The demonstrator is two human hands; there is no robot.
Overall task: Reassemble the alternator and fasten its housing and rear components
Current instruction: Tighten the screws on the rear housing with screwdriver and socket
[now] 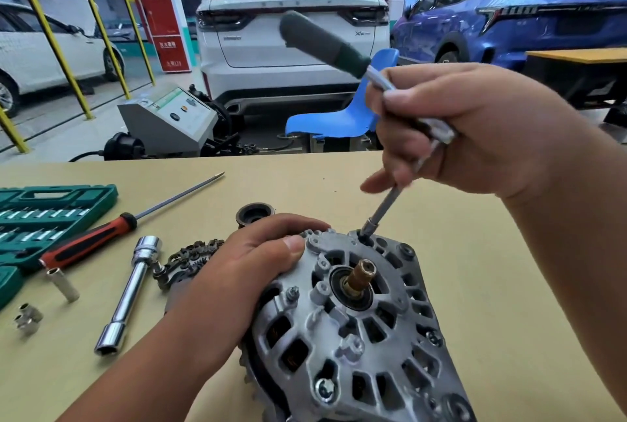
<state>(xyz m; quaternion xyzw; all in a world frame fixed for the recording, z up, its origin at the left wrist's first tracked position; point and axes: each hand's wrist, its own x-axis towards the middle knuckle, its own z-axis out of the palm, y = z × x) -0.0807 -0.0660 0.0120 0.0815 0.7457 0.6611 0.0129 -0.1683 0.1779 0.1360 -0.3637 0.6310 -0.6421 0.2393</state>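
Note:
The grey alternator (pixel 356 326) lies on the tan table, rear housing up, its brass-tipped shaft (pixel 362 274) sticking out at the centre. My left hand (pixel 244 272) grips the housing's upper left edge, thumb on the rim. My right hand (pixel 475 129) grips a ratchet (pixel 325 45) with a dark green handle, which points up and left. Its extension and socket (pixel 368 228) stand on a bolt at the housing's top edge.
Left of the alternator lie a dark rectifier piece (pixel 190 260), a pulley (pixel 255 214), a chrome tube wrench (pixel 130 292), a red-black screwdriver (pixel 101 238), loose sockets (pixel 62 286) and a green tool case (pixel 40 218). Beyond the table stand a blue chair (pixel 342 116) and parked cars.

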